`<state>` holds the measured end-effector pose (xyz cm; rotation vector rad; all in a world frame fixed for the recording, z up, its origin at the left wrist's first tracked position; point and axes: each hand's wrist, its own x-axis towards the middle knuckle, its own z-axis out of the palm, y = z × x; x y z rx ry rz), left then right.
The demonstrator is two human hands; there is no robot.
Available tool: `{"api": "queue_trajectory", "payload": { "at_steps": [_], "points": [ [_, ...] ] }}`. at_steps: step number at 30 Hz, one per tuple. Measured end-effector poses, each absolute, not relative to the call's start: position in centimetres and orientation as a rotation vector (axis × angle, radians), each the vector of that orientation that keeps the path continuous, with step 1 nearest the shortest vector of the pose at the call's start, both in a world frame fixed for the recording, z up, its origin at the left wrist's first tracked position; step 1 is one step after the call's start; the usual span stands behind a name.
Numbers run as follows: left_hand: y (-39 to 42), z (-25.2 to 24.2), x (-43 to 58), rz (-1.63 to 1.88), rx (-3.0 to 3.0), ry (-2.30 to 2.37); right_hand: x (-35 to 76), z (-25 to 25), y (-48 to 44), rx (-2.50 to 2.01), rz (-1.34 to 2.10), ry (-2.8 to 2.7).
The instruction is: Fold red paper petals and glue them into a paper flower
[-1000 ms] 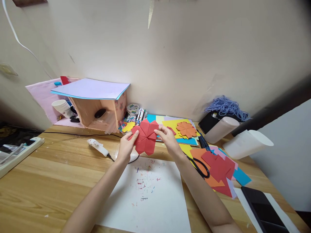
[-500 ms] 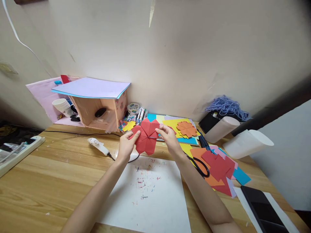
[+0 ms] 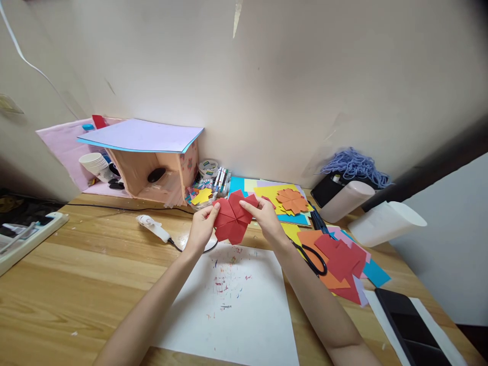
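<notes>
A red paper flower (image 3: 233, 221) with fold lines meeting at its centre is held up above the table between both hands. My left hand (image 3: 204, 223) pinches its left petal, thumb on top. At the upper right petal, my right hand (image 3: 264, 216) grips with the thumb across the front and the fingers behind. Below lies a white sheet (image 3: 232, 315) smeared with coloured marks. Behind the right hand, an orange paper flower (image 3: 292, 201) rests on stacked coloured paper.
Black-handled scissors (image 3: 314, 262) lie by red and orange paper scraps (image 3: 339, 256) at right. A glue gun (image 3: 152, 227) sits at left, its cord running behind my left hand. A cardboard box (image 3: 148, 173), paper rolls (image 3: 389, 223) and a phone (image 3: 412, 325) surround the work area.
The red flower has turned slightly clockwise and tilted. My right thumb has slid inward over its petal, and the left hand has shifted a little to the right.
</notes>
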<state>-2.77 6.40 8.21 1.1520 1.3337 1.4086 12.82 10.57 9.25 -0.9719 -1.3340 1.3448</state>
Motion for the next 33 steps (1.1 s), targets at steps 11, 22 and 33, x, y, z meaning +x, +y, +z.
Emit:
{"api": "queue_trajectory", "payload": {
  "at_steps": [11,22,33],
  "points": [
    [6.1,8.5,-3.0,1.416,1.322,1.417,12.6,9.0,10.3,-1.047,1.292,-1.319],
    [6.3,8.4,-3.1,1.419,1.326,1.398,12.7,9.2,10.3,-1.026,1.29,-1.381],
    [5.9,9.8,-4.3,1.121,1.138,1.284,12.8,9.9,9.5,-1.064,1.287,-1.451]
  ]
}}
